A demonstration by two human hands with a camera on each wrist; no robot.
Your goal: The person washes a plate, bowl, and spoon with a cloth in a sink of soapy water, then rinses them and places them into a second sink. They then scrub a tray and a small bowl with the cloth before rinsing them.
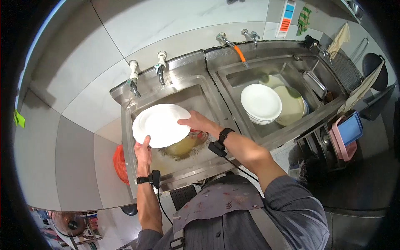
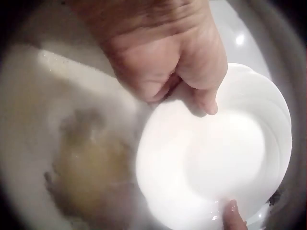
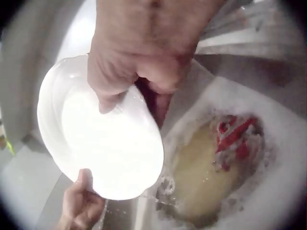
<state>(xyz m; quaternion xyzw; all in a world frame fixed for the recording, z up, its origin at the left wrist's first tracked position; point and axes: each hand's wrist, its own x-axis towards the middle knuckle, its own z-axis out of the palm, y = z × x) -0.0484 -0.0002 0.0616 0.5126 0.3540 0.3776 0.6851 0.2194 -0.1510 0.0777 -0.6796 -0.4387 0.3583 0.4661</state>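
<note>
A wide white plate (image 1: 160, 127) with a gently wavy rim is held tilted above the left sink basin. My left hand (image 1: 143, 153) grips its near edge, thumb on the upper face and the other fingers beneath. On the far right side of the rim, my right hand (image 1: 196, 122) pinches the plate the same way, its fingers curled under it. Water drips from the rim in the right wrist view. Below the plate is cloudy, foamy water, with a yellowish round patch (image 3: 199, 177) and a red item (image 3: 235, 139) showing through the foam.
A stack of white plates (image 1: 261, 102) stands in the right basin beside a large pale round dish (image 1: 290, 106). Taps (image 1: 160, 71) line the back wall; an orange hose (image 1: 239, 54) hangs from one. A red bag (image 1: 120, 164) hangs left of the sink. Pink and blue trays (image 1: 350, 129) sit at right.
</note>
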